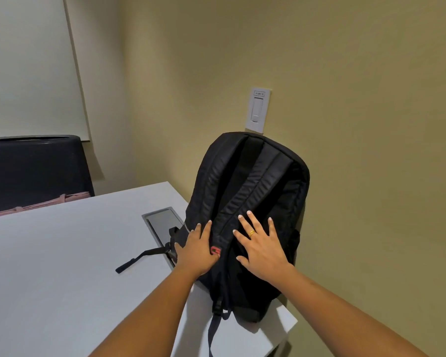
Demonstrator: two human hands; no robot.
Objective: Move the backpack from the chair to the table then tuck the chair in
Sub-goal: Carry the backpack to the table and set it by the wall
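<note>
A black backpack (252,191) stands upright on the right end of the white table (62,253), its strap side facing me and its top leaning against the wall. My left hand (196,249) rests flat on its lower left side near a red tag. My right hand (262,246), with a gold ring, lies flat with fingers spread on its lower back panel. Neither hand grips the backpack. One loose strap (139,257) trails left across the table. The chair the backpack came from is out of view.
A dark chair back (34,171) with pink fabric (36,204) stands beyond the table's far edge at left. A grey cable hatch (162,222) is set into the table beside the backpack. A white wall switch (258,110) sits just above the backpack.
</note>
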